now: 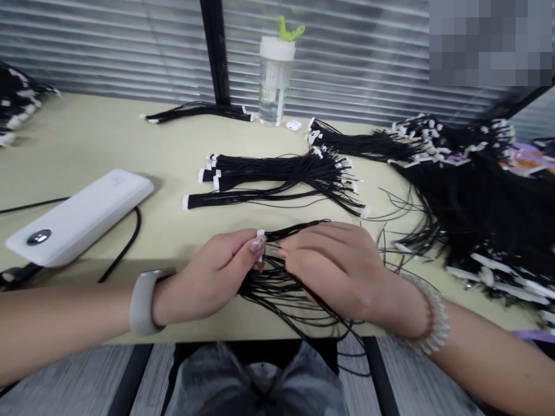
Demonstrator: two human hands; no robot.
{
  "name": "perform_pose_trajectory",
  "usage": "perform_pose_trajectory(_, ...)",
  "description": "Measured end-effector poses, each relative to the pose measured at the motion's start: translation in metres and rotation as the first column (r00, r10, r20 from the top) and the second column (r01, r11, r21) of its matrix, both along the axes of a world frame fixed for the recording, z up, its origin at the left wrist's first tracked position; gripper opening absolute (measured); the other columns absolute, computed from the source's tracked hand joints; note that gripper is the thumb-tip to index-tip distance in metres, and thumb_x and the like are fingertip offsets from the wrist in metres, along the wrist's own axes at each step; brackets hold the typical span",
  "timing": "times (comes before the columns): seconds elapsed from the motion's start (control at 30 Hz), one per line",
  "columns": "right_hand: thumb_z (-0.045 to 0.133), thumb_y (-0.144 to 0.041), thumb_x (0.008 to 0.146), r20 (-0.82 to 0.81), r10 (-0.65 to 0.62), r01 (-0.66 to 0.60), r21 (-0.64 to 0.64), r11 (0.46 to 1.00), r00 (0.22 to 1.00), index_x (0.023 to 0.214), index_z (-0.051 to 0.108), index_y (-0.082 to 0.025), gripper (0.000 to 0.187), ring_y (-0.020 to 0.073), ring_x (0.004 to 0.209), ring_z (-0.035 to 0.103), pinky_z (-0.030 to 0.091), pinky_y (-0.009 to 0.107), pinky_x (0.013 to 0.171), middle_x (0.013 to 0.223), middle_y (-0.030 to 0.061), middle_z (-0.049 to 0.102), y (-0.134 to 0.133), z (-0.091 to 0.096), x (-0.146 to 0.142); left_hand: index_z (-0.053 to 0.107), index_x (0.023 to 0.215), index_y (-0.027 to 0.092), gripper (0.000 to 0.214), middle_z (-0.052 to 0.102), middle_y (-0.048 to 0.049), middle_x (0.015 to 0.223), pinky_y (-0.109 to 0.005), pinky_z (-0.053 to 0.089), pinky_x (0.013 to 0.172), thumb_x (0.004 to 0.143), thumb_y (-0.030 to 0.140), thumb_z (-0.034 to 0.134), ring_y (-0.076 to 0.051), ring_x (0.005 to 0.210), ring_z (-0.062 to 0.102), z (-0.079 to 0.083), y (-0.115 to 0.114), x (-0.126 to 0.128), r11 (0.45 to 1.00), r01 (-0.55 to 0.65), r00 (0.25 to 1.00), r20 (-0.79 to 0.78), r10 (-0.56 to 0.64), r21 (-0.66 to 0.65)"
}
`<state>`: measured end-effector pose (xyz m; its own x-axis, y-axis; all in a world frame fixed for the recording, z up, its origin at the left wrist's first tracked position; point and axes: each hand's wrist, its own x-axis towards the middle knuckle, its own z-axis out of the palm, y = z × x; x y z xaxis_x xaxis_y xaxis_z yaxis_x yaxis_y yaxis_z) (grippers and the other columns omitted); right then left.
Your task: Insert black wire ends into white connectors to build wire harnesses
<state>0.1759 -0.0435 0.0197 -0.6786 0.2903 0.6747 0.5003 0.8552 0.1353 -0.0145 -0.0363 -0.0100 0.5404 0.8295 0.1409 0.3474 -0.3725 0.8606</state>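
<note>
Thin black multi-wire cable harness (260, 282), near the front edge of the pale yellow tabletop (99, 133), looks light and floppy, best held by its small white plastic connector (261, 233), pinched in the left hand's (217, 268) closed grip, while the right hand (342, 263) curls among wires, its hold unclear.

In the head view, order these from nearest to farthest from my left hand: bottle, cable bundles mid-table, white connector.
1. White connector: pinched in your left hand.
2. Cable bundles: in the middle of the table, ahead of your hand.
3. Bottle: standing at the back.
</note>
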Motion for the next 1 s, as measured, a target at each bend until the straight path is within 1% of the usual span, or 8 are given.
perform_pose_trajectory(0.43, 0.036, -0.010, 0.088, 0.218, -0.032, 0.048, -0.067, 0.997, 0.975, 0.065, 0.052, -0.015, 0.029, 0.0104, 0.059, 0.053, 0.042, 0.024, 0.061, 0.060, 0.0012, 0.058, 0.004, -0.006, 0.000, 0.043, 0.067, 0.017, 0.030, 0.046, 0.0048, 0.063, -0.019, 0.034, 0.055, 0.094, 0.027, 0.034, -0.008, 0.056, 0.038, -0.002, 0.000, 0.002, 0.999, 0.029, 0.999, -0.029, -0.028, 0.035)
perform_pose_trajectory(0.57, 0.044, -0.021, 0.089, 0.216, -0.146, 0.183, -0.162, 0.970, 0.965, 0.077, 0.052, -0.017, 0.015, 0.0097, 0.058, 0.047, 0.035, 0.024, 0.054, 0.065, -0.0015, 0.055, 0.012, -0.007, 0.008, 0.046, 0.069, 0.017, 0.033, 0.047, 0.0034, 0.064, -0.020, 0.037, 0.057, 0.095, 0.034, 0.033, -0.009, 0.059, 0.042, -0.005, 0.001, 0.002, 0.999, -0.023, 0.999, 0.026, 0.024, -0.040)
perform_pose_trajectory(0.6, 0.050, -0.028, 0.086, 0.199, -0.192, 0.230, -0.189, 0.955, 0.961, 0.079, 0.051, -0.017, 0.013, 0.0093, 0.058, 0.046, 0.033, 0.024, 0.053, 0.067, -0.0019, 0.054, 0.015, -0.006, 0.011, 0.045, 0.069, 0.017, 0.034, 0.045, 0.0034, 0.062, -0.021, 0.036, 0.054, 0.094, 0.037, 0.033, -0.009, 0.057, 0.042, -0.006, 0.002, 0.002, 0.995, -0.058, 0.997, 0.046, 0.062, -0.079)
perform_pose_trajectory(0.7, 0.068, -0.053, 0.068, 0.122, -0.266, 0.291, -0.300, 0.909, 0.956, 0.078, 0.045, -0.017, 0.043, 0.0086, 0.061, 0.042, 0.031, 0.022, 0.053, 0.074, -0.0011, 0.050, 0.024, 0.005, 0.024, 0.043, 0.069, 0.018, 0.037, 0.045, 0.0026, 0.062, -0.022, 0.037, 0.053, 0.093, 0.044, 0.034, -0.010, 0.057, 0.044, -0.010, 0.003, 0.003, 0.961, -0.220, 0.963, 0.117, 0.241, -0.169)
perform_pose_trajectory(0.77, 0.065, -0.065, 0.063, 0.035, -0.286, 0.278, -0.371, 0.886, 0.958, 0.070, 0.040, -0.017, 0.054, 0.0085, 0.061, 0.037, 0.029, 0.022, 0.054, 0.069, -0.0012, 0.044, 0.029, 0.013, 0.034, 0.043, 0.069, 0.018, 0.038, 0.050, 0.0007, 0.067, -0.023, 0.040, 0.058, 0.091, 0.048, 0.035, -0.012, 0.064, 0.049, -0.012, 0.005, 0.004, 0.926, -0.329, 0.916, 0.176, 0.361, -0.184)
perform_pose_trajectory(0.83, 0.054, -0.069, 0.070, 0.034, -0.319, 0.300, -0.442, 0.845, 0.947, 0.060, 0.035, -0.017, 0.056, 0.0082, 0.056, 0.032, 0.025, 0.023, 0.052, 0.060, -0.0019, 0.037, 0.032, 0.020, 0.043, 0.045, 0.069, 0.018, 0.039, 0.053, -0.0007, 0.071, -0.024, 0.042, 0.062, 0.090, 0.049, 0.037, -0.013, 0.071, 0.052, -0.014, 0.006, 0.004, 0.897, -0.394, 0.873, 0.223, 0.433, -0.198)
perform_pose_trajectory(0.9, 0.044, -0.066, 0.079, 0.156, -0.329, 0.360, -0.533, 0.766, 0.931, 0.055, 0.035, -0.016, 0.056, 0.0079, 0.051, 0.029, 0.023, 0.024, 0.052, 0.053, -0.0018, 0.034, 0.034, 0.022, 0.050, 0.045, 0.070, 0.018, 0.039, 0.053, -0.0008, 0.071, -0.025, 0.042, 0.063, 0.089, 0.051, 0.037, -0.014, 0.071, 0.052, -0.015, 0.007, 0.005, 0.882, -0.414, 0.851, 0.248, 0.463, -0.225)
perform_pose_trajectory(1.0, 0.042, -0.058, 0.085, 0.320, -0.180, 0.360, -0.698, 0.619, 0.930, 0.058, 0.045, -0.016, 0.050, 0.0086, 0.051, 0.037, 0.027, 0.024, 0.052, 0.053, -0.0004, 0.043, 0.033, 0.023, 0.054, 0.046, 0.070, 0.018, 0.039, 0.051, 0.0000, 0.069, -0.026, 0.042, 0.065, 0.089, 0.051, 0.037, -0.014, 0.070, 0.052, -0.013, 0.007, 0.005, 0.883, -0.417, 0.851, 0.248, 0.462, -0.215)
